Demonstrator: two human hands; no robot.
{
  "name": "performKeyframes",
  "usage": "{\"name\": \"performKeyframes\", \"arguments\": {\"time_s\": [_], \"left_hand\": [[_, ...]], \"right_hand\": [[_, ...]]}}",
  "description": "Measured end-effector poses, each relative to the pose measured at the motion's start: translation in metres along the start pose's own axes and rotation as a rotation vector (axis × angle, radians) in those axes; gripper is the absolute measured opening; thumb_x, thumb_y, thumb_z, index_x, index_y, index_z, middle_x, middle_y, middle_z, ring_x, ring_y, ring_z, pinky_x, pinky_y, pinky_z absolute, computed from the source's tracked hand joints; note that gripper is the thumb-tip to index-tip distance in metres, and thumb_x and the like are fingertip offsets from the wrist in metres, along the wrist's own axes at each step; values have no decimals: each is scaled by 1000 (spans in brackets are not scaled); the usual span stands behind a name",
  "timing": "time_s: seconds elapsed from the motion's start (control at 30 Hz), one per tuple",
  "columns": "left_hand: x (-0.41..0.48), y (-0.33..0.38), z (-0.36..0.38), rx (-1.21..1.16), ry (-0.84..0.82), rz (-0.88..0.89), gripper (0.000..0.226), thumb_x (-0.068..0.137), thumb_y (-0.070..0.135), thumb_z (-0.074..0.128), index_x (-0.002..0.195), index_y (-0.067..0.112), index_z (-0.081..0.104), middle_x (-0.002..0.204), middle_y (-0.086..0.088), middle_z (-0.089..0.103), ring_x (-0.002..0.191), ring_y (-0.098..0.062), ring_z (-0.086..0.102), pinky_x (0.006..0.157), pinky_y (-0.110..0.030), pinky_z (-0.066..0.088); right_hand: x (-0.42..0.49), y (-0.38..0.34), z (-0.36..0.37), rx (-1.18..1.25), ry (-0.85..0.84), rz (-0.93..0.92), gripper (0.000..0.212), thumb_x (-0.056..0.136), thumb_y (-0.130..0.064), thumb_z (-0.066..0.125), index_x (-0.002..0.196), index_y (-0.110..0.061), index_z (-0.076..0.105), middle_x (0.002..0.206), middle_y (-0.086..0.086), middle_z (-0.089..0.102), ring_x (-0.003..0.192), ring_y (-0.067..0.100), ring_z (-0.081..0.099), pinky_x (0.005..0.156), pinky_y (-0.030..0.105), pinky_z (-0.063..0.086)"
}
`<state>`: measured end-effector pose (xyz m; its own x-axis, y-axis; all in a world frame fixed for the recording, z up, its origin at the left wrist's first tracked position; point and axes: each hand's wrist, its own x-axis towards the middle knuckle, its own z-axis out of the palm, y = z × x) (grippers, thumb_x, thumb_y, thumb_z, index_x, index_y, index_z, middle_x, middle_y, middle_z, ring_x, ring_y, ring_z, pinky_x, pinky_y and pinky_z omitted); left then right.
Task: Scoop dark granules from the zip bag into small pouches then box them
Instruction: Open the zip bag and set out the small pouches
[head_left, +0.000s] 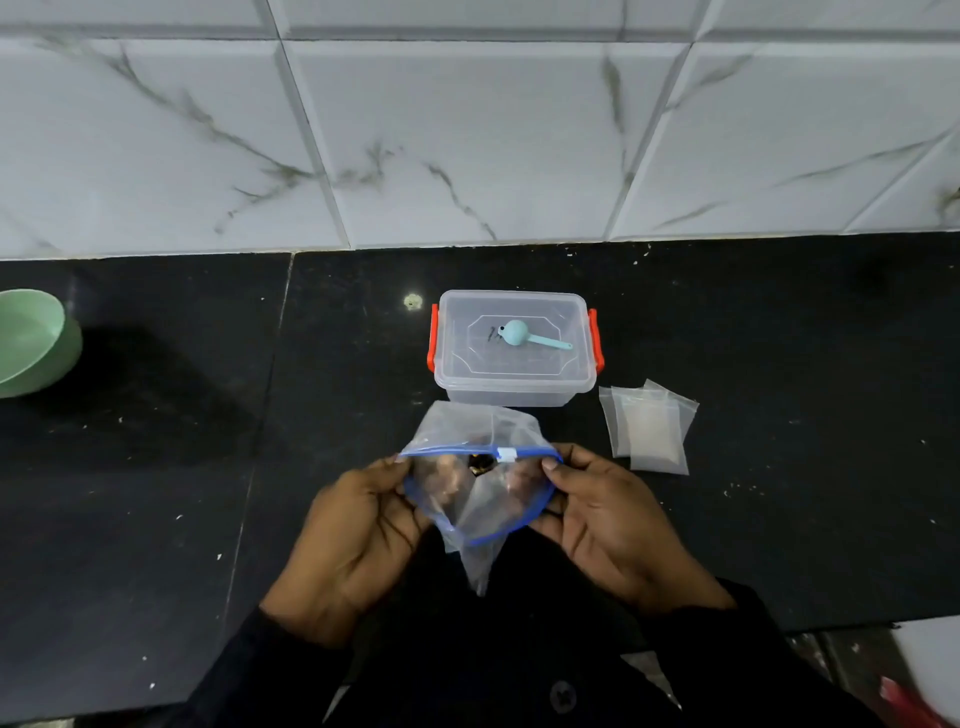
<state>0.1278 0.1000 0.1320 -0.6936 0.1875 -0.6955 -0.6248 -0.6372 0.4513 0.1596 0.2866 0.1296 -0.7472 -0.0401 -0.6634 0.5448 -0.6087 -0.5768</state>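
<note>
box (514, 384) behind zip bag (470, 499) | scoop (524, 333) on box | pouches (649, 428) right

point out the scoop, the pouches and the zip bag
scoop (514, 332), head view, on its round bowl
pouches (652, 434), head view, on the front pouch of the stack
zip bag (475, 504), head view, on the clear plastic inside the blue zip rim
</note>
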Motion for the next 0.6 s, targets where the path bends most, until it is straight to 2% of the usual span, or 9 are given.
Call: {"name": "performKeyframes", "arguments": {"time_s": [0.07, 0.13, 0.17, 0.23, 0.3, 0.4, 0.5, 0.53, 0.6], "left_hand": [[2, -4, -5, -72, -63, -151, 32, 86, -1, 41, 91, -16, 68, 88, -23, 67, 74, -26, 67, 67, -43, 62], [5, -11, -9, -6, -125, -241, 36, 78, 1, 47, 106, -16, 63, 102, -24, 58, 85, -31, 58, 80, -50, 56], [7, -14, -10, 25, -152, -257, 39, 74, 2, 55, 112, -7, 58, 101, -18, 49, 83, -29, 51, 82, -48, 55], [9, -17, -10, 60, -217, -276, 39, 65, 3, 65, 102, 8, 55, 89, -8, 36, 72, -24, 40, 70, -38, 46], [11, -21, -6, 179, -196, -224, 17, 67, 5, 60, 81, 0, 67, 76, -13, 50, 62, -23, 51, 60, -35, 49], [13, -29, -5, 319, -162, 1, 27, 86, 3, 49, 91, 2, 75, 83, -20, 69, 68, -27, 66, 58, -35, 58], [15, -36, -20, 741, -188, 438, 18, 90, 5, 52, 100, 7, 66, 92, -13, 70, 85, -22, 65, 72, -32, 54], [14, -38, -26, 967, -220, 604, 21, 86, 5, 53, 105, 10, 62, 94, -5, 70, 87, -14, 66, 75, -25, 52], [12, -42, -29, 1275, -297, 812, 48, 80, 6, 59, 125, 17, 48, 109, 9, 66, 97, -4, 65, 80, -12, 47]], "right_hand": [[5, 2, 0, 144, -32, 61, 26, 96, -1, 36, 108, 5, 58, 90, 17, 69, 76, 22, 67, 79, 40, 56], [9, 3, 4, 182, -35, 132, 37, 85, -6, 45, 115, 9, 59, 104, 22, 65, 85, 26, 63, 82, 40, 54], [9, 3, 8, 163, -55, 178, 37, 79, -8, 48, 109, 9, 62, 98, 22, 67, 81, 26, 64, 77, 40, 57], [11, 4, 11, 108, -78, 259, 27, 78, -9, 46, 86, 6, 68, 76, 19, 67, 63, 26, 67, 60, 37, 61], [12, 4, 12, 83, -54, 293, 31, 83, -10, 44, 74, 4, 69, 70, 20, 66, 60, 28, 67, 60, 37, 60], [22, 8, 6, 65, -43, 316, 17, 69, -18, 63, 81, -6, 66, 80, 17, 56, 71, 27, 57, 76, 42, 53], [36, 12, -6, 14, -4, 311, 51, 47, -26, 84, 90, -15, 58, 84, 14, 42, 75, 27, 44, 79, 42, 43], [37, 14, -6, -16, 9, 316, 54, 51, -26, 83, 98, -14, 59, 92, 18, 48, 83, 31, 48, 85, 43, 44], [34, 15, -1, -67, 25, 293, 37, 72, -26, 70, 104, -11, 58, 102, 22, 53, 92, 33, 54, 89, 43, 48]]}}
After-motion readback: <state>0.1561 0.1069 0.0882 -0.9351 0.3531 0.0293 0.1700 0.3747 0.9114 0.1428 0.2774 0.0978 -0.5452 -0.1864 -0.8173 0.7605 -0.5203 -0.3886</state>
